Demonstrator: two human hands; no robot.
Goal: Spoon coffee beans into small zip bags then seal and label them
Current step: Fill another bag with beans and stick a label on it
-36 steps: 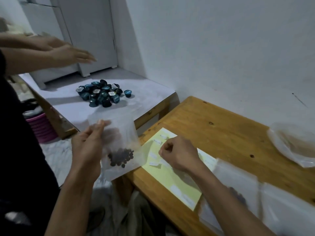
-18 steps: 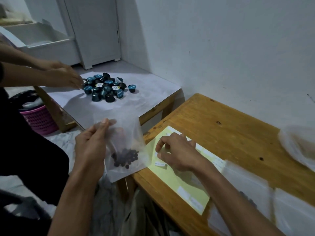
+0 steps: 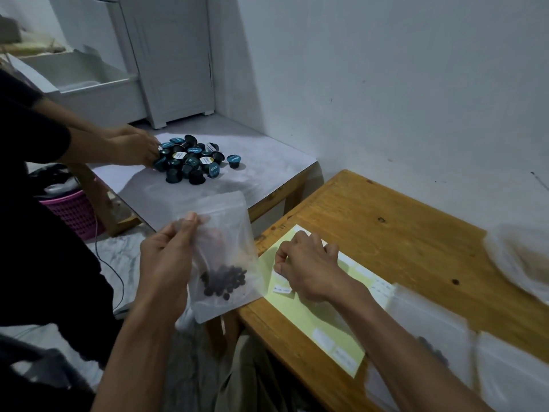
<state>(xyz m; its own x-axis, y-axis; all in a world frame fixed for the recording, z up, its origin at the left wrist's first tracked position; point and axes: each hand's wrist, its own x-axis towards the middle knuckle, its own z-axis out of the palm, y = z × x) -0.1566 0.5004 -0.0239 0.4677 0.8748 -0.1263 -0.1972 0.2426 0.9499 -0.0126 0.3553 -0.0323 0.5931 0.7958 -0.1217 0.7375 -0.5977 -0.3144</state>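
Zip bags [image 3: 433,328], clear, lying flat at near right of wooden table [image 3: 386,233], partly under right forearm
Label sheet [image 3: 309,319], pale yellow, white stickers on it, flat on table's near corner
Right hand [image 3: 309,269], knuckles up, fingers curled down onto sheet, fingertips pinching at a white label [image 3: 279,276]
Left hand [image 3: 166,263], thumb and fingers pinching left edge of zip bag [image 3: 225,251], held upright off table's left edge; coffee beans [image 3: 224,282] heaped at its bottom
Beyond, low grey table [image 3: 267,171] with pile of dark capsules [image 3: 190,162]; second person's hands [image 3: 136,147] touching pile's left side
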